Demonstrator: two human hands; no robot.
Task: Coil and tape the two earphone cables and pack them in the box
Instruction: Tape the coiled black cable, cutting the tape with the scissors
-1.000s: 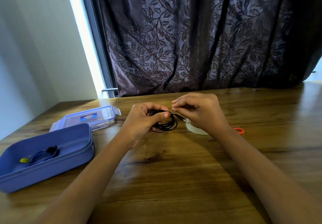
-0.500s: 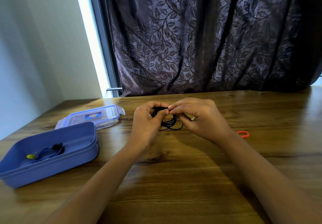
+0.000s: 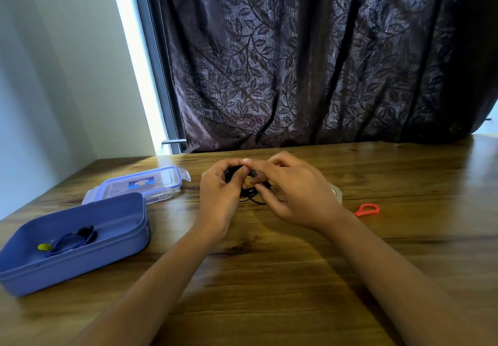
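Observation:
A coiled black earphone cable (image 3: 249,193) hangs between my two hands over the middle of the wooden table. My left hand (image 3: 219,197) pinches the coil's top with thumb and fingers. My right hand (image 3: 295,193) grips the coil from the right and covers much of it. The blue box (image 3: 118,240) sits at the left with a coiled blue earphone cable (image 3: 71,240) inside, which has a yellow bit at one end. A clear tape roll (image 3: 337,192) peeks out behind my right wrist.
The box's clear lid (image 3: 142,184) with a blue rim lies behind the box. An orange scissor handle (image 3: 367,209) lies on the table to the right of my right hand. A dark leaf-patterned curtain (image 3: 323,63) hangs along the table's far edge.
My hands have closed in around the black coil, and the right hand now covers more of it. The tape roll is mostly hidden behind my right wrist. The camera has tilted.

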